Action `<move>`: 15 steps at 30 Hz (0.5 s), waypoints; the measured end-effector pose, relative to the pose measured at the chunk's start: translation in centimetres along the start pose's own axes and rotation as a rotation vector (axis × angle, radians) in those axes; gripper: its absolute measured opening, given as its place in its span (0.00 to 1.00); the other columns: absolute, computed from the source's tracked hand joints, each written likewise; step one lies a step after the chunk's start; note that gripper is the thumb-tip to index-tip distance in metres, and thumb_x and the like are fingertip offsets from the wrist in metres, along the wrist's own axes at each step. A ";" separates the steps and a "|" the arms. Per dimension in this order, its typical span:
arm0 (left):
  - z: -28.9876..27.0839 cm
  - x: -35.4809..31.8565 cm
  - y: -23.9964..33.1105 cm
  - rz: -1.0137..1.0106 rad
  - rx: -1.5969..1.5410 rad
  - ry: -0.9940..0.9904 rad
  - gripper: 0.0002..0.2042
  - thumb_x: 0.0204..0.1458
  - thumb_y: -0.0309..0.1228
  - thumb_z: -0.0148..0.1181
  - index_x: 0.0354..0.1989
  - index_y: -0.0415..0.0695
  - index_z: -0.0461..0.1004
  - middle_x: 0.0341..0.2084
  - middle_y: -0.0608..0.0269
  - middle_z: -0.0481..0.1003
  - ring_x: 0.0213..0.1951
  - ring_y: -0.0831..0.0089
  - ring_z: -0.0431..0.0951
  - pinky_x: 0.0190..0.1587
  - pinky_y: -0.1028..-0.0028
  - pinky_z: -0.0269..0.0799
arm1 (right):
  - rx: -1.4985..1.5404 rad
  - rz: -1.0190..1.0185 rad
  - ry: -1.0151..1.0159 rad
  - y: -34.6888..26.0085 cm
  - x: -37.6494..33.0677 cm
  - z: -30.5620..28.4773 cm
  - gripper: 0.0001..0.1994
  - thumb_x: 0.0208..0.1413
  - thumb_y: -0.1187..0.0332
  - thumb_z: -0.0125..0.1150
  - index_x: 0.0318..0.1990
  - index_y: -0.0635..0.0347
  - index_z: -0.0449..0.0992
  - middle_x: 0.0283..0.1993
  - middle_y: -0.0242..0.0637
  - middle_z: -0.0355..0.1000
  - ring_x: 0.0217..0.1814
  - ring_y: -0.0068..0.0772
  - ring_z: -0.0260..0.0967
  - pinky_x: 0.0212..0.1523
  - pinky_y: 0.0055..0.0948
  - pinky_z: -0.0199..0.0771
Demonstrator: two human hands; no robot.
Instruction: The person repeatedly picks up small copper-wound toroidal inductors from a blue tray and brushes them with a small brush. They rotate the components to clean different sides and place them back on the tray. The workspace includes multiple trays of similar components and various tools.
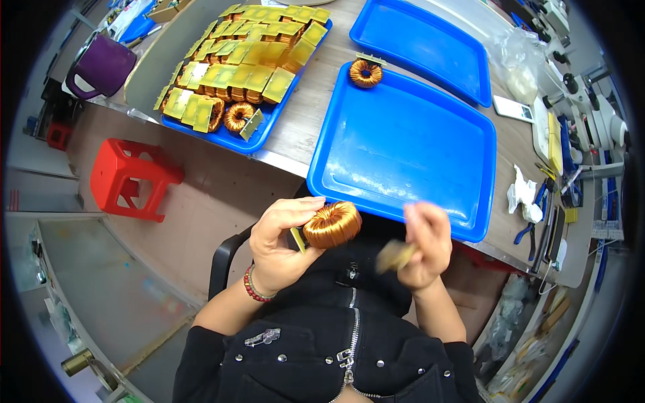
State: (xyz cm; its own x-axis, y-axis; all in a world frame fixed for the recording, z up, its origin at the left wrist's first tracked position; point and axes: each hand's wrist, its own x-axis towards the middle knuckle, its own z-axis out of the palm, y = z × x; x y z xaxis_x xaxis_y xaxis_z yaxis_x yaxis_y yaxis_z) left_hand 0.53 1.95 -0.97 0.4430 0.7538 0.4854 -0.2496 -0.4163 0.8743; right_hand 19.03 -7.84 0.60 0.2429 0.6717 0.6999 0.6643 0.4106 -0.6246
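My left hand point(277, 250) is closed around a copper-wound toroidal coil point(332, 225), held up in front of my body just short of the near tray edge. A strip of yellow board point(297, 239) shows at the coil's left side, between it and my palm. To the right, my right hand point(430, 250) grips a small tan piece point(395, 256); motion smears it, so its kind is unclear. The two hands are apart. Beyond them lies a blue tray point(403, 141), and one coil with a board point(366, 73) sits at its far left corner.
Rows of coils with yellow boards point(245, 57) fill another blue tray at the far left. A third blue tray point(423, 43) lies farther back. Pliers point(527, 232), crumpled white tissue point(523, 191) and a white device point(513, 109) are at right. A red stool point(134, 178) stands left.
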 end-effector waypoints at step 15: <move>0.1 0.1 0.3 -0.156 -0.153 -0.138 0.21 0.33 0.19 0.69 0.36 0.39 0.66 0.38 0.50 0.72 0.46 0.61 0.73 0.51 0.64 0.68 | 0.367 0.417 -0.175 -1.8 1.4 -1.3 0.19 0.47 0.67 0.62 0.48 0.65 0.72 0.36 0.36 0.65 0.26 0.15 0.58 0.27 0.16 0.59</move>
State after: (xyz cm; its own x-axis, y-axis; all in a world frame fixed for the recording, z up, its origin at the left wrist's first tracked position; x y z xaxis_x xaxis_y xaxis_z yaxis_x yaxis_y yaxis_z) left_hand 0.60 1.84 -0.62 0.5973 0.7217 0.3498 -0.2914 -0.2110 0.9330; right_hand 19.12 -8.48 3.15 0.2903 0.9016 0.3208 0.2414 0.2554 -0.9362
